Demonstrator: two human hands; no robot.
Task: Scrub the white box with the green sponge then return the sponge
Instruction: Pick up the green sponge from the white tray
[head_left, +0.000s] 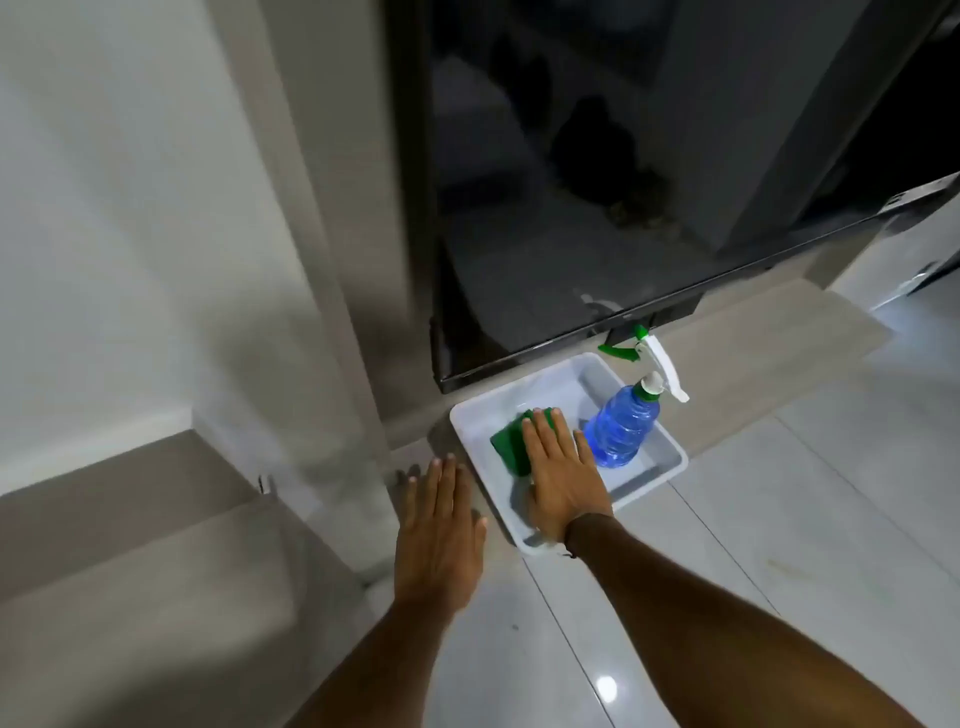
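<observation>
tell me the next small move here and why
Probably close the right hand around the green sponge: the palm lies flat on it inside the white box, beside the blue spray bottle, without a grip yet.

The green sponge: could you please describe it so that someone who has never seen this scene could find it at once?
Look at the floor below the tall dark glossy cabinet, where a shallow white box sits. Inside it, left of the blue spray bottle, lies the green sponge under the right hand's fingers. It is the only flat, dark green thing in the box.
</observation>
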